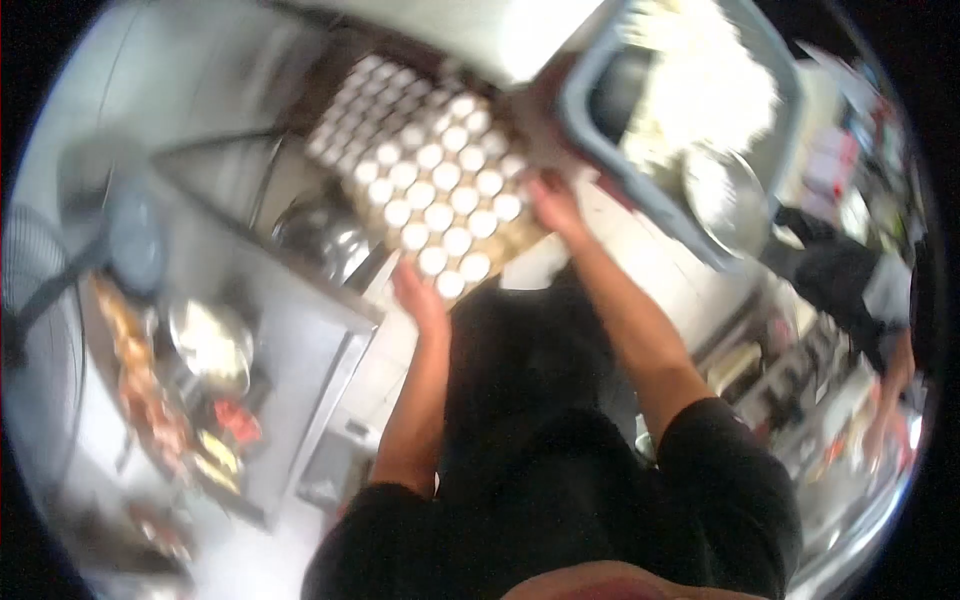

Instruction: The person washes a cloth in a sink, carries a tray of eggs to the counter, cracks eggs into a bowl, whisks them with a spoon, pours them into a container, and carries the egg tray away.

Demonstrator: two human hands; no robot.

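A brown cardboard egg tray [520,238] filled with rows of white eggs [437,216] is in front of my body. My left hand [420,296] grips its near left edge, and my right hand [553,203] grips its right side. Both hands are partly blurred, and the fingers under the tray are hidden. Just beyond it, more white eggs [372,105] sit in rows in a second tray.
On the left, a steel table [275,345] bears a bowl of pale food [210,345] and pinkish pieces. A fan [45,330] stands there. A grey tub [580,95] at upper right holds white food and a metal bowl [727,200]. Another person [850,285] is at far right.
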